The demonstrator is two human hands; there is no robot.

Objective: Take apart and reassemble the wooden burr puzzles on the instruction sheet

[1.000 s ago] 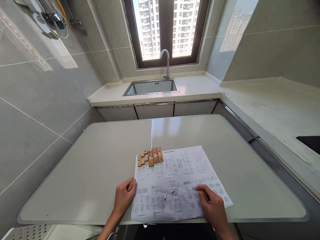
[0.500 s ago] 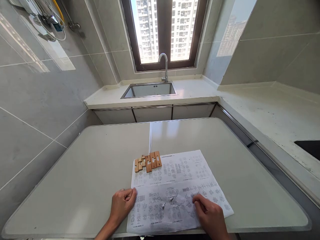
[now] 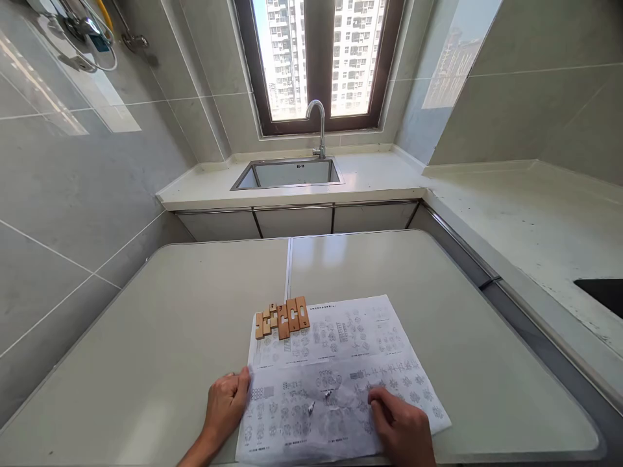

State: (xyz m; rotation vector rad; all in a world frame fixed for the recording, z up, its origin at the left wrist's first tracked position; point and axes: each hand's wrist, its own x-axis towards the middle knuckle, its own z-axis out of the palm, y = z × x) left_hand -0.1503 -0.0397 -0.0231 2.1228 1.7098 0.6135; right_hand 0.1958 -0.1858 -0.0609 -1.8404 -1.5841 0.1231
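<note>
A large printed sheet of paper (image 3: pixel 341 363), covered in small line drawings and creased across its middle, lies on the table. My left hand (image 3: pixel 224 403) is closed and touches the sheet's left edge, the thumb on top; whether the fingers pinch the paper is hidden. My right hand (image 3: pixel 402 421) rests on the sheet's lower right part with curled fingers, their inside out of sight. At the top left corner of the sheet, flat notched wooden pieces (image 3: pixel 283 320) lie side by side, some marked with numbers. The left ones are smaller and lighter in colour.
Two small torn-looking spots (image 3: pixel 311 408) show on the lower sheet. The pale table (image 3: pixel 185 311) has a seam down its middle. Behind it are a counter with a sink (image 3: pixel 292 174), a tap (image 3: pixel 321 126) and a window. Another counter (image 3: pixel 525 214) runs along the right.
The view has shifted slightly, so the sheet, wooden pieces and hands appear a little further left. My left hand has turned a little, its thumb now pointing up along the edge of the sheet.
</note>
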